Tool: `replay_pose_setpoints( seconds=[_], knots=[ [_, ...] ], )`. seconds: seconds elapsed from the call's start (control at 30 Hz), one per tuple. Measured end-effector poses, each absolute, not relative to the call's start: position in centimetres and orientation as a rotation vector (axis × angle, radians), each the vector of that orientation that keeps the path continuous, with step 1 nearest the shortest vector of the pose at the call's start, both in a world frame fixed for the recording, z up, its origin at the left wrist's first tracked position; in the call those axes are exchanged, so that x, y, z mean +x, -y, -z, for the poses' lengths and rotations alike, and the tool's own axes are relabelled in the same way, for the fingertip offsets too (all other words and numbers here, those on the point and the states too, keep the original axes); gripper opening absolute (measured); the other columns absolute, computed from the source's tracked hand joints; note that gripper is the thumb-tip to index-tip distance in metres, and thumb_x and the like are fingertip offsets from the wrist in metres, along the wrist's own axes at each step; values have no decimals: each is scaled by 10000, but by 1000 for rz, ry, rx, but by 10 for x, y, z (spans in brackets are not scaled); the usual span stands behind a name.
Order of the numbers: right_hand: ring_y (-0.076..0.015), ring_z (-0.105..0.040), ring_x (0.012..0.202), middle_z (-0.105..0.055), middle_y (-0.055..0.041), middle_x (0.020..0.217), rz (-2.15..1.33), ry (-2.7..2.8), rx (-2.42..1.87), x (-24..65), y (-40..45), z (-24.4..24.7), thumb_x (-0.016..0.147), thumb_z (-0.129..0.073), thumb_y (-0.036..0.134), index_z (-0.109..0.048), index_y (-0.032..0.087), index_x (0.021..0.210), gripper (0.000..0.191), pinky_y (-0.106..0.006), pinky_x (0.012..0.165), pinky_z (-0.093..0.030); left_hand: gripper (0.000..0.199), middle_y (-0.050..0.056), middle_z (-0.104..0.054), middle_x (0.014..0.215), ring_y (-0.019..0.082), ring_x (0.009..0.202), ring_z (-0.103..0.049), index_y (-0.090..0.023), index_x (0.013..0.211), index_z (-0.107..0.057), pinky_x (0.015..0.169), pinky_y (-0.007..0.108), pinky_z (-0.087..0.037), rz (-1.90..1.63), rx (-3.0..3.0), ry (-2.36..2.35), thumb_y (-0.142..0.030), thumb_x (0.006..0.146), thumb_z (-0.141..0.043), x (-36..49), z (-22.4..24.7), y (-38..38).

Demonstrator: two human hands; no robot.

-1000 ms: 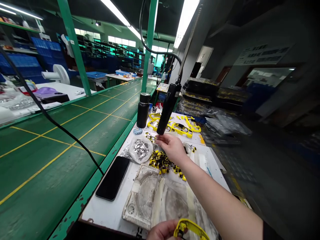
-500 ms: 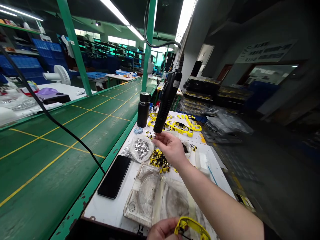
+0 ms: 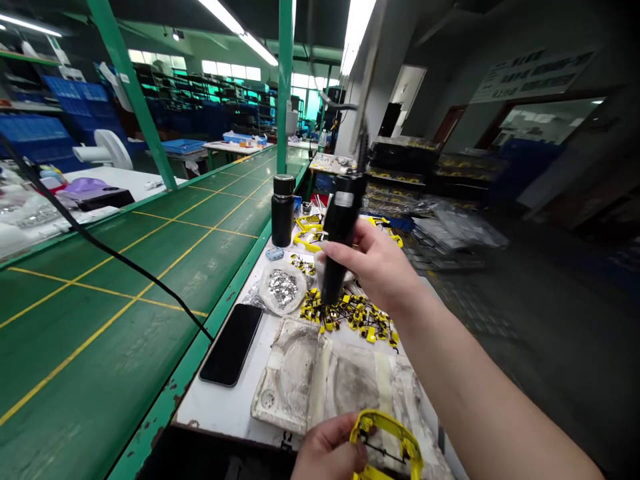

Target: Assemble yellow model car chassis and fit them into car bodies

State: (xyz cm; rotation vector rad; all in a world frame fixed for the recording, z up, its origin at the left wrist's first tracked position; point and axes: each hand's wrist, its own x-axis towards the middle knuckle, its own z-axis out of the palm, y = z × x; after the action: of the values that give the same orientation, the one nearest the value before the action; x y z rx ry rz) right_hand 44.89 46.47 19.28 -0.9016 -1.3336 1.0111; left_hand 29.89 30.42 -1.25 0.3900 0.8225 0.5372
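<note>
My right hand (image 3: 383,270) is wrapped round the body of a black electric screwdriver (image 3: 341,210), which hangs almost upright, its lower end over a heap of small yellow and black parts (image 3: 363,317). At the bottom, my left hand (image 3: 327,450) grips a curved yellow plastic frame (image 3: 387,421), with a thin black piece across its inside. The frame is cut off by the picture's lower edge. Between the hands lies a worn white moulded fixture (image 3: 295,387) with a hollow. Left of the heap sits an open plastic bag (image 3: 283,288) of small shiny metal pieces.
A black phone (image 3: 233,347) and a black bottle (image 3: 283,213) stand along the table's left side, beside a green conveyor belt (image 3: 125,273). More yellow frames (image 3: 307,238) lie at the back. A black cable (image 3: 125,260) crosses the belt. Stacked trays (image 3: 405,160) stand at right.
My right hand, earlier at the screwdriver's lower end, now grasps its body. The screwdriver has come down towards the heap of parts. My left hand still holds the yellow frame, now slightly higher in view.
</note>
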Motion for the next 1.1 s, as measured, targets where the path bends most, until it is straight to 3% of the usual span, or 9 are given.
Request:
replay_pose_setpoints(
  seconds=[0.07, 0.2, 0.3, 0.4, 0.6, 0.8, 0.97, 1.1],
  knots=[
    [-169, -716, 802, -674, 26, 910, -1084, 1237, -920, 453, -427, -189, 813, -985, 375, -774, 264, 1224, 475, -338, 780, -658, 515, 83, -796, 772, 190, 687, -683, -108, 1020, -893, 728, 292, -518, -542, 340, -796, -272, 546, -1007, 299, -1, -301],
    [-157, -673, 717, -644, 18, 864, -1064, 1131, -890, 455, -353, -181, 883, -948, 334, -803, 320, 1231, 377, -340, 697, -615, 490, 108, -846, 888, 191, 717, -733, -124, 1086, -874, 780, 297, -567, -565, 284, -740, -300, 654, -1023, 295, -30, -296],
    [-149, -627, 609, -661, 20, 832, -996, 1026, -910, 449, -316, -166, 921, -943, 380, -771, 395, 1316, 431, -332, 568, -555, 474, 94, -852, 884, 160, 668, -717, -142, 1137, -867, 667, 241, -514, -538, 255, -777, -271, 703, -1010, 293, -42, -295],
    [-128, -540, 525, -599, 37, 741, -940, 931, -861, 442, -297, -144, 907, -954, 499, -762, 389, 1353, 498, -315, 500, -502, 463, 85, -853, 880, 151, 648, -707, -151, 1168, -863, 619, 229, -481, -528, 262, -792, -280, 744, -997, 291, -44, -293],
    [-121, -520, 482, -599, 40, 689, -859, 825, -774, 435, -291, -122, 872, -926, 671, -808, 326, 1258, 531, -300, 477, -517, 444, 107, -869, 954, 206, 754, -785, -151, 1178, -866, 772, 298, -591, -503, 308, -796, -302, 775, -975, 290, -44, -291],
    [-118, -549, 468, -648, 53, 689, -805, 851, -757, 434, -290, -116, 885, -920, 669, -798, 276, 1275, 567, -279, 482, -523, 357, 14, -807, 760, 69, 519, -596, -190, 1124, -893, 511, 185, -368, -492, 283, -798, -264, 788, -986, 288, -48, -293],
    [-118, -551, 464, -659, 50, 690, -803, 860, -742, 432, -291, -115, 892, -925, 645, -798, 256, 1272, 558, -283, 487, -518, 338, 61, -843, 844, 142, 675, -734, -184, 1143, -888, 684, 232, -533, -505, 295, -723, -302, 835, -964, 289, -48, -293],
    [-121, -562, 470, -664, 45, 686, -781, 883, -786, 431, -289, -114, 889, -928, 649, -800, 249, 1271, 567, -295, 519, -504, 293, 99, -871, 957, 168, 746, -768, -174, 1151, -879, 823, 288, -577, -512, 319, -689, -287, 883, -913, 289, -46, -292]
  ],
)
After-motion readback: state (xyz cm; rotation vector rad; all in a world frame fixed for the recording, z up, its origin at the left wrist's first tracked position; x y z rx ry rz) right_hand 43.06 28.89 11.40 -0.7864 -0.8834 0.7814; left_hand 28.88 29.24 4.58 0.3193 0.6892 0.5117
